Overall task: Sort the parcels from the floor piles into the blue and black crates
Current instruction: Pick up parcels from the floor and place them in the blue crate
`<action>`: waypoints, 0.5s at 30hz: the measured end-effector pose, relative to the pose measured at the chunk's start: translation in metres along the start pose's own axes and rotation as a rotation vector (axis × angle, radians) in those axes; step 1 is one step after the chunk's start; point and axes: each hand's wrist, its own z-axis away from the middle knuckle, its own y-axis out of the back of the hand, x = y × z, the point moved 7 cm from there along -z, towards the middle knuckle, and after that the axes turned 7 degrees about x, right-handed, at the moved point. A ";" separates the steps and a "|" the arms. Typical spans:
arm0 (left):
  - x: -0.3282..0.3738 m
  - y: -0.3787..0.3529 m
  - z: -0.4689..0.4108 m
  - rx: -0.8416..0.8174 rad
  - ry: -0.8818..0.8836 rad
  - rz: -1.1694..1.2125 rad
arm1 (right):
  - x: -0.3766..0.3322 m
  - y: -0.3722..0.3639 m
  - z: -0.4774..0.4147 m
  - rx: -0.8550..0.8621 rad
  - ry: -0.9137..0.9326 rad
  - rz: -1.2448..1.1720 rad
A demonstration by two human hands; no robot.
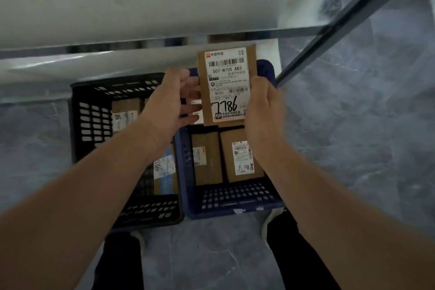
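Observation:
A flat brown cardboard parcel [227,85] with a white shipping label, handwritten "7786", is held upright above the blue crate [235,202]. My right hand [261,110] grips its right edge. My left hand [171,101] touches its left edge with spread fingers. The blue crate on the right holds two brown boxes [240,158] side by side. The black crate [91,120] on the left holds several labelled parcels [124,113], partly hidden by my left forearm.
Both crates stand on a grey marble-pattern floor [353,148], right in front of my feet. A white wall or ledge [141,7] with a metal strip runs behind them. A dark metal bar [341,21] slants down from the upper right toward the blue crate's far corner.

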 end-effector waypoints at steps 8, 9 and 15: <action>-0.104 -0.052 -0.075 0.098 0.143 0.127 | 0.130 -0.023 -0.048 -0.099 -0.054 0.120; -0.115 -0.056 -0.084 0.107 0.162 0.137 | 0.144 -0.026 -0.053 -0.118 -0.062 0.135; -0.159 -0.073 -0.124 0.136 0.210 0.183 | 0.191 -0.030 -0.083 -0.132 -0.093 0.078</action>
